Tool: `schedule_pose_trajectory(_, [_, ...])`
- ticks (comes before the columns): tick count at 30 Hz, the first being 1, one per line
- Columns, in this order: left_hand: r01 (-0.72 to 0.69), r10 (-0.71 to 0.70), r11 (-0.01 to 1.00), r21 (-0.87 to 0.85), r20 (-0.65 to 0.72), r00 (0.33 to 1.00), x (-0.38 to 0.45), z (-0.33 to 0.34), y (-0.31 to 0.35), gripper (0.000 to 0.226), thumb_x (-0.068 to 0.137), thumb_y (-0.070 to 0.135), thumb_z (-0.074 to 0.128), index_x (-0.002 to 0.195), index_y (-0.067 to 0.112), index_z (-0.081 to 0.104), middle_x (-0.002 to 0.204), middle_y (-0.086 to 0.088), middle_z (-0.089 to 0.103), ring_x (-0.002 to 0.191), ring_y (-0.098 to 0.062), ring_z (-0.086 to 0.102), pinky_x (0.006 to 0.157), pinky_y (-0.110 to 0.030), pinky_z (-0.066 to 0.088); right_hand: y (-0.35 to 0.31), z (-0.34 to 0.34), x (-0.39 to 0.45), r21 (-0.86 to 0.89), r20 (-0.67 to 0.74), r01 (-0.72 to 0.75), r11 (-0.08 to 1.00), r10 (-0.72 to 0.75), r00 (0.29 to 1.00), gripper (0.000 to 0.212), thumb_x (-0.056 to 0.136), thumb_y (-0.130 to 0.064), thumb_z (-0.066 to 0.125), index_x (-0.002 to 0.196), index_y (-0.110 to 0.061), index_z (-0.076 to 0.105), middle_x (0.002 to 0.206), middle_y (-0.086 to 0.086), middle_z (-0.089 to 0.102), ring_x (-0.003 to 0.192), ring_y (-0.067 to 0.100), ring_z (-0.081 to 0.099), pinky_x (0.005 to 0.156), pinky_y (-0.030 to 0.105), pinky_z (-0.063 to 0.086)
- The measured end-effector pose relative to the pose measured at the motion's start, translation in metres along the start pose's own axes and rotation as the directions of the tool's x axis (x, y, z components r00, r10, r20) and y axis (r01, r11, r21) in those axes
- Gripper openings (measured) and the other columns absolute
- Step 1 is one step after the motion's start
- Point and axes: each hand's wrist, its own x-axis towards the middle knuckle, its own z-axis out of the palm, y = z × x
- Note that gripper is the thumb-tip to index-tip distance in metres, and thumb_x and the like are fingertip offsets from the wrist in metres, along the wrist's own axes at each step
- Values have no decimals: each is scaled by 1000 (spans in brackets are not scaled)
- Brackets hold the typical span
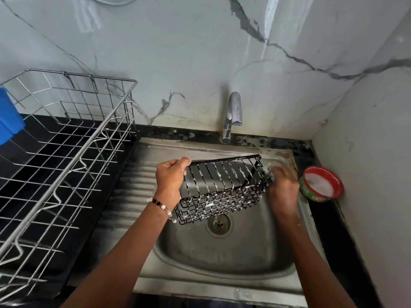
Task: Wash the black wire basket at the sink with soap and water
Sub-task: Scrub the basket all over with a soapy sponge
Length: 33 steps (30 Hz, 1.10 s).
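2 hands share the job: our left hand (170, 177) grips the black wire basket (222, 187) tilted above the sink (222, 258); our blurred right hand (283, 185) scrubs its end, grip unclear. We should turn it, lathering every wire.

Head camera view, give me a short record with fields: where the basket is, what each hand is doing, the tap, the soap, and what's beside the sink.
basket: black wire basket, tilted, held above the sink, streaked with white suds
left hand: left hand grips the basket's left end
right hand: right hand at the basket's right end, motion-blurred; something pale green shows at its fingertips, grip unclear
tap: tap, no water visibly running
soap: red-rimmed tub of white soap on the counter, right of the sink
beside sink: steel dish rack on the left
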Motion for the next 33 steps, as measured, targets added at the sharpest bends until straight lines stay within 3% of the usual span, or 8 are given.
schedule_pose_trajectory(6, [87,-87,996,-8,-4,996,-4,7,-1,26,85,10,72,61,15,62,52,3,45,39,0,36,50,-14,34,-9,-4,-5,83,-131,-142,986,152,980,57,56,35,49,97,3,71,102,22,70,91,34,67,83,34,50])
schedule_pose_trajectory(9, [135,-135,991,-22,-2,991,-6,10,-2,10,85,11,73,76,13,69,48,9,51,42,-1,41,49,-12,37,9,-2,1,246,7,-411,878,423,906,57,71,26,49,111,-10,69,121,9,65,105,17,59,94,26,47])
schedule_pose_trajectory(12, [187,-187,982,-13,-23,982,-6,14,-7,24,84,13,75,64,17,62,58,2,47,35,-2,37,43,-13,35,25,5,-6,226,184,-614,757,585,790,49,81,19,51,118,-8,65,122,16,64,103,29,63,93,41,53])
schedule_pose_trajectory(18, [225,-223,973,46,-52,974,-6,21,-20,27,83,16,76,65,15,56,58,1,45,46,-11,33,48,-23,31,59,-8,-10,136,335,-594,793,527,781,30,81,11,58,103,-3,73,105,18,70,89,25,65,83,29,49])
schedule_pose_trajectory(24, [259,-259,966,-5,-52,964,-8,24,-28,28,82,19,77,105,5,70,71,2,53,58,-10,42,77,-33,45,97,-57,28,173,-4,-643,746,653,757,22,75,1,63,90,-7,76,96,14,73,91,30,66,86,33,48])
schedule_pose_trajectory(28, [266,-268,963,-33,-45,962,-7,27,-25,13,83,19,77,86,11,67,69,3,50,57,-11,39,107,-47,41,118,-65,43,102,138,-692,715,678,722,20,75,-1,67,92,-7,75,103,17,71,100,33,65,89,29,47])
schedule_pose_trajectory(30, [266,-268,963,-35,-47,962,-7,29,-25,17,84,19,76,77,12,63,66,2,47,56,-11,37,109,-47,39,120,-64,43,58,253,-719,693,687,682,27,71,-8,77,98,-7,73,109,16,69,102,32,64,90,27,46])
schedule_pose_trajectory(33, [257,-258,966,-23,-42,965,-6,31,-25,19,84,20,76,73,13,62,63,2,46,54,-12,35,110,-48,38,109,-59,42,103,194,-692,714,668,718,32,69,-11,78,100,-15,73,107,11,69,98,27,65,84,18,44])
